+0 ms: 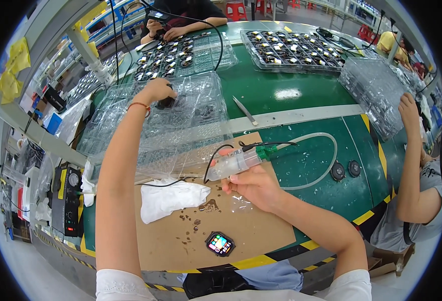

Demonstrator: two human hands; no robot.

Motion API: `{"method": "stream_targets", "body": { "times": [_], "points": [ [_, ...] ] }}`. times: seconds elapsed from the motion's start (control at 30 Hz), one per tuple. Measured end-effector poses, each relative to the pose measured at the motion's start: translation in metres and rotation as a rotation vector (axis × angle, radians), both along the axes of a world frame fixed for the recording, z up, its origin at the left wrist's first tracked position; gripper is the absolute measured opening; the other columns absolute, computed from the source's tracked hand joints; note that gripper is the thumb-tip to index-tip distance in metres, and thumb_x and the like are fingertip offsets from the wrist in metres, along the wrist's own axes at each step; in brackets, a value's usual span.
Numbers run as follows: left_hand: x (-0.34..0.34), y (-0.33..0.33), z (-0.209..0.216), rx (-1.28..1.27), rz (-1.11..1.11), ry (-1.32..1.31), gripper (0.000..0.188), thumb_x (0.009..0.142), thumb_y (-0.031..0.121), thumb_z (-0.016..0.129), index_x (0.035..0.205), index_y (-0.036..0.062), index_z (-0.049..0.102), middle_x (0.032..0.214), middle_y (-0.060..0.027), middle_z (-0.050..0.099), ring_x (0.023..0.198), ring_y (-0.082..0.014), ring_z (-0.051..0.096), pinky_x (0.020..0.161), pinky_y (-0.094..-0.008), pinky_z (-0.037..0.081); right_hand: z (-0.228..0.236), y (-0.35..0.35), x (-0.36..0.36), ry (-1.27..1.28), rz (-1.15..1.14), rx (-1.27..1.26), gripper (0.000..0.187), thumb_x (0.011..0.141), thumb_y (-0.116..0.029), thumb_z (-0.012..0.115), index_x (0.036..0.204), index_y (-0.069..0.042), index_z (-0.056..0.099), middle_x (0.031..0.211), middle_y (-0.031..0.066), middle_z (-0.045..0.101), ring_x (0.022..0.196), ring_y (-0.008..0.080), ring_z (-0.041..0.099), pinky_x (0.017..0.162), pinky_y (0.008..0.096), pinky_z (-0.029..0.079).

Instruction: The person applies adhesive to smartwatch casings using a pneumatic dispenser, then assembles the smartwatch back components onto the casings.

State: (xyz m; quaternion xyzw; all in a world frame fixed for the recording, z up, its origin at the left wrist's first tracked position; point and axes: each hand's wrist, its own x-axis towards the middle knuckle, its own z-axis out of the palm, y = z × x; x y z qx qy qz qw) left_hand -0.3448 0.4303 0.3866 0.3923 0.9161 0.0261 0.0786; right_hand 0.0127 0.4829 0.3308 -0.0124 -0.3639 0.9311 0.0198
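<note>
My right hand (256, 186) is wrapped round a clear dispensing syringe (236, 164) with a green cap, from which a clear hose runs off to the right. A thin black cord lies across it. At the far left, my left hand (157, 92) reaches over a clear plastic tray (201, 100), its fingers bent round a dark piece (168, 101) whose kind I cannot make out. On the brown cardboard (261, 236) in front of me, a smartwatch (220, 244) lies with its screen lit. A crumpled white cloth (173, 199) is beside brown wet spots.
Tweezers (245, 110) lie beyond the syringe. Two black round parts (337, 171) are at the right. Filled trays (293, 49) stand at the back and stacked trays (371, 90) at far right. A black control box (66, 200) stands left. Other people work at the back and right.
</note>
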Motion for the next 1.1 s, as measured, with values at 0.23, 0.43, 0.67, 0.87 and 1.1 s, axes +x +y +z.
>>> {"method": "stream_targets", "body": {
  "times": [0.23,0.43,0.67,0.87,1.1],
  "points": [
    [0.010,-0.012,0.007,-0.124,-0.104,0.122,0.048,0.069,0.035,0.065,0.102,0.0014,0.058,0.104,-0.0192,0.058,0.096,-0.0330,0.055,0.083,-0.0364,0.043,-0.001,0.000,-0.002,-0.002,0.010,-0.017,0.051,0.076,-0.002,0.051,0.125,-0.007,0.034,0.117,0.0117,0.046,0.078,0.0171,0.052,0.070,0.0304,0.041],
    [0.010,-0.036,0.006,0.047,-0.232,-0.051,0.037,0.063,0.024,0.070,0.087,-0.0001,0.053,0.087,-0.0165,0.058,0.084,-0.0326,0.055,0.073,-0.0379,0.041,0.000,0.000,0.001,-0.006,0.026,0.001,0.052,0.077,-0.002,0.051,0.126,-0.007,0.034,0.117,0.0111,0.047,0.079,0.0167,0.053,0.071,0.0309,0.042],
    [0.032,-0.042,0.018,0.339,-0.356,0.309,0.036,0.057,0.019,0.071,0.082,0.0023,0.050,0.072,-0.0187,0.056,0.072,-0.0368,0.055,0.062,-0.0403,0.044,-0.008,0.000,0.000,-0.035,0.020,-0.010,0.051,0.078,-0.004,0.051,0.126,-0.005,0.033,0.114,0.0120,0.049,0.078,0.0166,0.053,0.070,0.0312,0.042],
    [0.141,-0.071,0.043,0.924,-0.513,0.541,0.022,0.068,-0.004,0.068,0.081,0.0025,0.051,0.082,-0.0076,0.058,0.068,-0.0188,0.057,0.062,-0.0266,0.046,-0.003,0.004,-0.005,0.038,-0.016,0.024,0.049,0.077,-0.003,0.050,0.124,-0.006,0.036,0.118,0.0136,0.048,0.074,0.0158,0.053,0.068,0.0292,0.042],
    [0.298,-0.112,0.020,0.790,-1.405,0.422,0.011,0.075,0.015,0.051,0.071,0.0069,0.043,0.081,-0.0092,0.050,0.081,-0.0297,0.058,0.072,-0.0351,0.053,0.001,-0.001,-0.007,0.046,-0.059,-0.014,0.043,0.078,-0.007,0.051,0.120,-0.005,0.040,0.114,0.0150,0.051,0.069,0.0149,0.052,0.067,0.0291,0.043]
  ]
}}
